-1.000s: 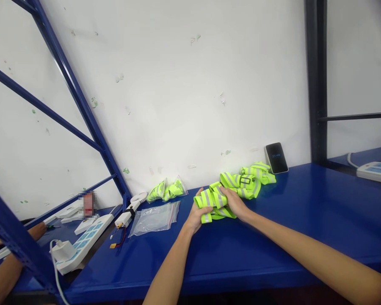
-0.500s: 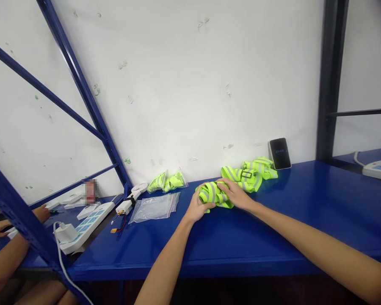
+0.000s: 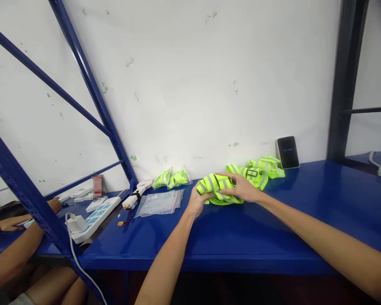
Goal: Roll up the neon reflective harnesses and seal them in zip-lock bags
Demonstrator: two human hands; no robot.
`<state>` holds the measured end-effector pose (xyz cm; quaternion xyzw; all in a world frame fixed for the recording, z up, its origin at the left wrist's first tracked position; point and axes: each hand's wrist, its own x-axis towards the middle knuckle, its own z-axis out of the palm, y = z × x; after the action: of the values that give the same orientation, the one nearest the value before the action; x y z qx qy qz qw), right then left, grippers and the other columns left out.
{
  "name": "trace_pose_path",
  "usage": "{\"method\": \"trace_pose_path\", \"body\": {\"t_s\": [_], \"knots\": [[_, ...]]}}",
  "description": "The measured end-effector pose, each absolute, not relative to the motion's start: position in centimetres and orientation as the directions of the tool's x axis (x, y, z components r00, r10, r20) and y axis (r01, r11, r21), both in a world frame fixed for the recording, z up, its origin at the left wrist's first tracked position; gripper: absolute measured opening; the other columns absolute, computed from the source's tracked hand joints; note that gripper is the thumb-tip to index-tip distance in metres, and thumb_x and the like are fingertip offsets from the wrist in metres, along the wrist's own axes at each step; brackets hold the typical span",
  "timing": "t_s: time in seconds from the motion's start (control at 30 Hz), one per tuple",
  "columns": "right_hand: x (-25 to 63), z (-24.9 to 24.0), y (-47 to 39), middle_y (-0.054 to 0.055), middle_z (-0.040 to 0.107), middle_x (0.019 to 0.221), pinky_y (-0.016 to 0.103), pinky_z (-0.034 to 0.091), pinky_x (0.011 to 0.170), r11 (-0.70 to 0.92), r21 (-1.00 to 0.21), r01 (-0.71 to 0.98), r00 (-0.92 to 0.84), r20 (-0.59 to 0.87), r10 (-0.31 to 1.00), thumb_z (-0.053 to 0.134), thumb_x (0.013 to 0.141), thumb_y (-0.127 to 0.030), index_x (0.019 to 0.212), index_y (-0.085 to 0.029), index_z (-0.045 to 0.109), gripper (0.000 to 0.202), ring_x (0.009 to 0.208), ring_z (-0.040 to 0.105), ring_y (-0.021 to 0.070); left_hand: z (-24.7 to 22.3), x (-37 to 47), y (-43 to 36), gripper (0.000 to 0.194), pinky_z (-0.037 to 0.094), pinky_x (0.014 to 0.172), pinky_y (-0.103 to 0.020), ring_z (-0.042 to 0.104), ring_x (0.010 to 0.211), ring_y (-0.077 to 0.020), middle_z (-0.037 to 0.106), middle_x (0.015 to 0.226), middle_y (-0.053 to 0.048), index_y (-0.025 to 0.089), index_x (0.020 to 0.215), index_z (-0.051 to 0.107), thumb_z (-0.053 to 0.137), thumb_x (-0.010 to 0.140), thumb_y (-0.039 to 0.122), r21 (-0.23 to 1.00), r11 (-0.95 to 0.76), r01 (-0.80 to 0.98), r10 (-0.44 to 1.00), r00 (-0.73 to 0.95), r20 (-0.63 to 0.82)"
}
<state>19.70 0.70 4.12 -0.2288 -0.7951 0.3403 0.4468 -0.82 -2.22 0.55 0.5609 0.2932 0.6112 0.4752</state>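
Observation:
A neon yellow-green reflective strap with grey stripes lies bunched between my hands, just above the blue table. My left hand is wrapped round its left side. On the other side, my right hand grips the strap's upper right, thumb below and fingers over the top. Part of the bundle hangs or lies under the hands. Just behind my right hand are more yellow-green reflective straps, loosely heaped, with a dark buckle showing.
Clear zip bags lie flat on the table; two bagged straps sit behind them. Left are a white handheld fan, a power strip and a blue frame post. A black-screened device leans against the wall. Another person's arms are far left.
The view has shifted, so the scene sits further right. My right hand has moved right along the bundle, its fingers more spread over it. My left hand keeps its hold.

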Motion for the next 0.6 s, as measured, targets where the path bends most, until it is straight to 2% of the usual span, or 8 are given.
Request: {"method": "trace_pose_path", "body": {"t_s": [0.07, 0.17, 0.3, 0.37, 0.5, 0.53, 0.6], "knots": [[19.4, 4.1, 0.8, 0.006, 0.068, 0.114, 0.041, 0.048, 0.093, 0.580, -0.814, -0.024, -0.453, 0.526, 0.720, 0.079, 0.065, -0.032, 0.118, -0.021, 0.065, 0.056, 0.105, 0.062, 0.0286, 0.8, -0.5, -2.4, 0.048, 0.050, 0.088, -0.035, 0.066, 0.091, -0.0213, 0.070, 0.101, -0.008, 0.013, 0.107, 0.063, 0.080, 0.062, 0.019, 0.897, -0.312, -0.314, 0.924, 0.120, 0.364], [18.6, 3.8, 0.7, 0.003, 0.070, 0.095, 0.034, 0.053, 0.078, 0.362, -0.899, -0.248, -0.404, 0.435, 0.804, 0.081, 0.061, -0.027, 0.110, -0.021, 0.064, 0.052, 0.087, 0.066, 0.0229, 0.9, -0.4, -2.5, 0.046, 0.049, 0.091, -0.037, 0.067, 0.093, -0.0227, 0.071, 0.102, -0.010, 0.013, 0.104, 0.065, 0.082, 0.063, 0.026, 0.897, -0.265, -0.353, 0.938, 0.123, 0.325], [17.7, 3.5, 0.1, -0.001, 0.067, 0.083, 0.032, 0.054, 0.071, 0.141, -0.894, -0.426, -0.435, 0.339, 0.834, 0.082, 0.056, -0.020, 0.102, -0.023, 0.060, 0.052, 0.075, 0.065, 0.0184, 0.5, -0.7, -2.1, 0.051, 0.047, 0.095, -0.040, 0.067, 0.100, -0.0259, 0.070, 0.108, -0.012, 0.013, 0.107, 0.065, 0.084, 0.063, 0.031, 0.895, -0.273, -0.353, 0.938, 0.108, 0.329], [17.4, 3.5, -0.1, -0.002, 0.066, 0.081, 0.032, 0.054, 0.072, 0.113, -0.886, -0.449, -0.453, 0.335, 0.826, 0.083, 0.056, -0.020, 0.102, -0.024, 0.058, 0.053, 0.074, 0.066, 0.0178, 0.2, -0.6, -2.0, 0.052, 0.046, 0.098, -0.042, 0.066, 0.104, -0.0275, 0.069, 0.111, -0.014, 0.013, 0.110, 0.064, 0.082, 0.065, 0.033, 0.893, -0.276, -0.355, 0.934, 0.119, 0.336], [16.9, 4.2, 0.0, -0.001, 0.070, 0.089, 0.033, 0.055, 0.076, 0.138, -0.904, -0.406, -0.374, 0.302, 0.877, 0.084, 0.056, -0.022, 0.125, -0.029, 0.050, 0.076, 0.082, 0.067, 0.0196, -0.2, -0.1, -1.9, 0.053, 0.043, 0.102, -0.043, 0.061, 0.113, -0.0286, 0.065, 0.121, -0.014, 0.015, 0.119, 0.060, 0.076, 0.073, 0.037, 0.886, -0.273, -0.375, 0.932, 0.124, 0.340], [16.8, 4.4, 0.1, 0.000, 0.071, 0.090, 0.033, 0.055, 0.077, 0.136, -0.915, -0.379, -0.349, 0.278, 0.895, 0.084, 0.056, -0.022, 0.126, -0.027, 0.051, 0.077, 0.083, 0.068, 0.0206, -0.2, 0.0, -1.8, 0.054, 0.042, 0.103, -0.043, 0.060, 0.115, -0.0281, 0.064, 0.123, -0.013, 0.017, 0.121, 0.059, 0.075, 0.075, 0.039, 0.882, -0.282, -0.379, 0.934, 0.103, 0.342], [16.4, 4.8, 0.2, 0.004, 0.073, 0.088, 0.034, 0.056, 0.077, 0.106, -0.936, -0.334, -0.356, 0.230, 0.906, 0.083, 0.057, -0.027, 0.116, -0.022, 0.059, 0.064, 0.083, 0.069, 0.0233, -0.3, 0.1, -1.7, 0.056, 0.041, 0.105, -0.041, 0.059, 0.118, -0.0262, 0.062, 0.128, -0.011, 0.021, 0.126, 0.054, 0.072, 0.077, 0.042, 0.872, -0.302, -0.386, 0.937, 0.046, 0.345]]}}
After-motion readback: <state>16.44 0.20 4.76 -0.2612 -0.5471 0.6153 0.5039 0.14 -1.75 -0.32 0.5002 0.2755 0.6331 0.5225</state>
